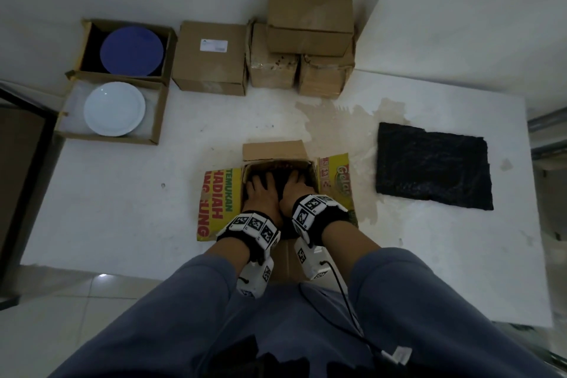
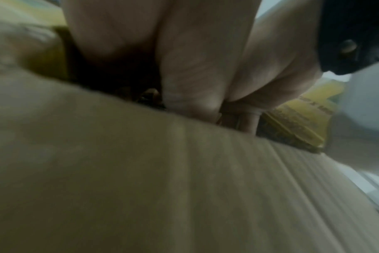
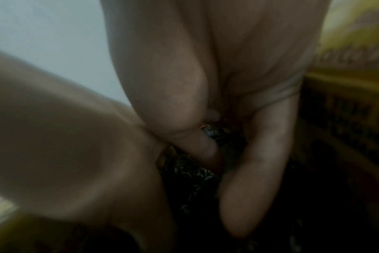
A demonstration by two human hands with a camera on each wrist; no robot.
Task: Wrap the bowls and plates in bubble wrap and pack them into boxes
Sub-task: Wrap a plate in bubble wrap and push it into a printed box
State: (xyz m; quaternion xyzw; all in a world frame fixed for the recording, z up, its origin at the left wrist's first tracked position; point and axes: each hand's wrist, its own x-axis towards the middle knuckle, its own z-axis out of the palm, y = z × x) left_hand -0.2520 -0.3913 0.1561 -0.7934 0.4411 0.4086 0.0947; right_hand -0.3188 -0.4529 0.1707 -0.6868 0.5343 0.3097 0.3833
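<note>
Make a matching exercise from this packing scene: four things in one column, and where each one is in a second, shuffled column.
Things:
1. blue plate
2. white plate
3. spare black bubble wrap sheet
4. both hands (left hand, right hand)

Places:
A. flat on the table at the right
B. inside the yellow-flapped box
C. in the far left open box
D. in the nearer left open box

Pairs: 1-C, 2-D, 3-A, 4-B

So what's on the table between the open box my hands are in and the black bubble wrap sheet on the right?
Head view: nothing stands between the open box and the black bubble wrap sheet, only the box's yellow printed flap lying flat and stained table.
</note>
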